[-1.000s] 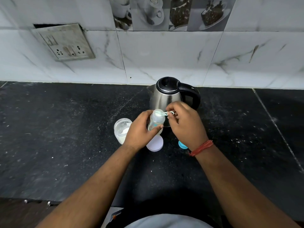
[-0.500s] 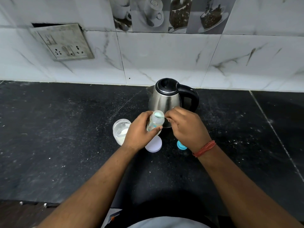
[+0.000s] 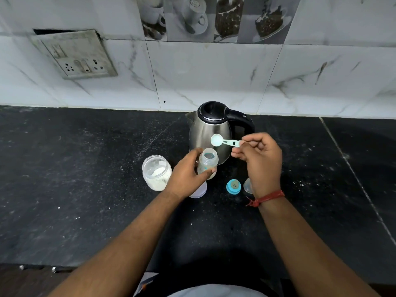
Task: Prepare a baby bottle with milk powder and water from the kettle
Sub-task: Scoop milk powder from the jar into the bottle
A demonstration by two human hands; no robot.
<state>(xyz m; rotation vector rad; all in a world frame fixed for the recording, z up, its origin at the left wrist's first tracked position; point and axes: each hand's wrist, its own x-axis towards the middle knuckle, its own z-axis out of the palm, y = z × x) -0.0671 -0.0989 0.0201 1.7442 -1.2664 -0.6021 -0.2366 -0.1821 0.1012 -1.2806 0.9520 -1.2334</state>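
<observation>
- Nearest to us, both forearms reach forward over the black bench (image 3: 81, 189); a red thread band (image 3: 265, 198) circles the right wrist.
- Just beyond the wrists, three small things lie on the bench: a pale round lid (image 3: 198, 190) partly under the left hand, a blue collar ring (image 3: 233, 186) to its right, and a clear cap (image 3: 248, 185) half hidden behind the right wrist.
- Our left hand (image 3: 186, 175) is wrapped around the baby bottle (image 3: 207, 162), thumb in front and fingers behind, keeping it upright with its mouth uncovered. Whether its base touches the bench we cannot tell, since the hand covers it.
- Left of that hand stands the powder jar (image 3: 157, 174), lidless, with white powder in its lower part; it is just beside the hand, not touching the bottle.
- Our right hand (image 3: 260, 161) pinches the handle end of a pale turquoise scoop (image 3: 222, 141) between thumb and fingertips. The bowl of the scoop faces up, above and slightly right of the bottle's mouth, clear of it.
- Behind the scoop and bottle stands the steel kettle (image 3: 209, 127), black lid shut, handle to the right.
- Farthest back rises the marble-tiled wall (image 3: 214, 71), with a socket plate (image 3: 75, 54) at the left.
</observation>
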